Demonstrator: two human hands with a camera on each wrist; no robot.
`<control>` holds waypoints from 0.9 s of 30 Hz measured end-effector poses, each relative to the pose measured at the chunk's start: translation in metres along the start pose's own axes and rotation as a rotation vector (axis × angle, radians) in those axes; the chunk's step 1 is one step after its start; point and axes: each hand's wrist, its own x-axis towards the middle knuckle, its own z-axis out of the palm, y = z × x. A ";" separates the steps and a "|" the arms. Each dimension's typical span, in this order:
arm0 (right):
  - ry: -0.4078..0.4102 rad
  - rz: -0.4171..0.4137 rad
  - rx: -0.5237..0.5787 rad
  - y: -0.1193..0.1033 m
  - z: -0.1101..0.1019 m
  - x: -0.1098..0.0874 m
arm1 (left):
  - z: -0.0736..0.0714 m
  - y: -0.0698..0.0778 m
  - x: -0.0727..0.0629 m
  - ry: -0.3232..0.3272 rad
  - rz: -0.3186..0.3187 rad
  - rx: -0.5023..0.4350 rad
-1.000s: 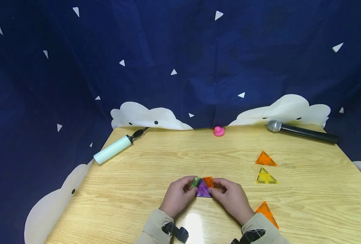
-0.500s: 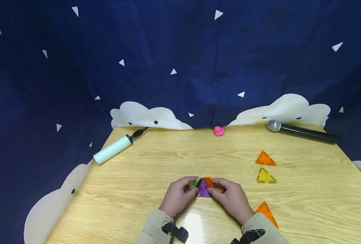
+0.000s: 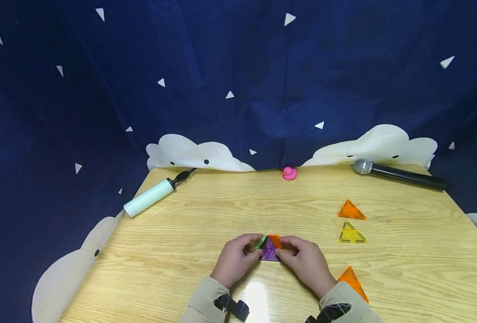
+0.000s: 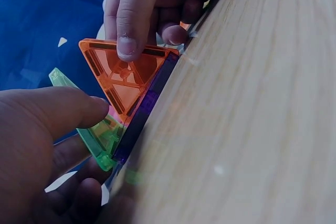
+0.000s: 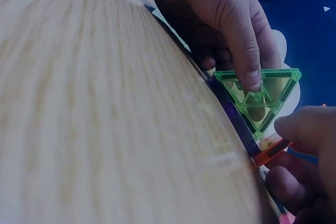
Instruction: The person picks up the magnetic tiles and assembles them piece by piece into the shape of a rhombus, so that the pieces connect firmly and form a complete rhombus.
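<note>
A purple triangular magnetic tile (image 3: 269,252) lies flat on the table between both hands. At its left edge my left hand (image 3: 237,258) pinches a green triangular magnetic tile (image 5: 257,124), which stands up from the purple one and leans. On the other side my right hand (image 3: 306,262) pinches an orange triangular magnetic tile (image 4: 113,74) between thumb and fingers. That tile also stands raised along the purple edge. In the left wrist view, the lower corners of the green and orange tiles come close together; whether they touch is hard to tell.
On the right lie an orange tile (image 3: 350,210), a yellow tile (image 3: 351,233) and another orange tile (image 3: 353,284) beside my right wrist. Along the back are a pink toy duck (image 3: 289,173), a microphone (image 3: 400,174) and a pale blue hand pump (image 3: 149,198).
The green tile has tilted a little to the right, toward the orange one, in my left hand. My right hand and the purple tile have stayed nearly still.
</note>
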 end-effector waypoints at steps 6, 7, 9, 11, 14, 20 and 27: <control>-0.005 -0.001 0.006 0.000 0.000 0.000 | 0.000 0.001 0.000 -0.008 -0.005 0.000; -0.006 -0.001 0.008 0.000 0.000 0.000 | 0.000 0.001 0.001 -0.008 -0.004 -0.001; -0.006 -0.002 0.007 0.001 0.000 0.000 | 0.000 0.001 0.001 -0.008 -0.003 0.001; -0.006 0.000 0.004 0.001 0.000 0.000 | 0.000 0.000 0.001 -0.008 0.000 0.005; -0.009 0.011 -0.005 0.001 0.000 0.001 | 0.000 0.000 0.001 -0.007 0.002 0.009; -0.015 0.019 -0.011 0.001 0.001 0.002 | 0.000 0.000 0.000 -0.010 0.000 0.018; -0.013 0.001 -0.012 0.001 0.000 0.000 | -0.002 0.002 0.000 -0.010 0.002 0.052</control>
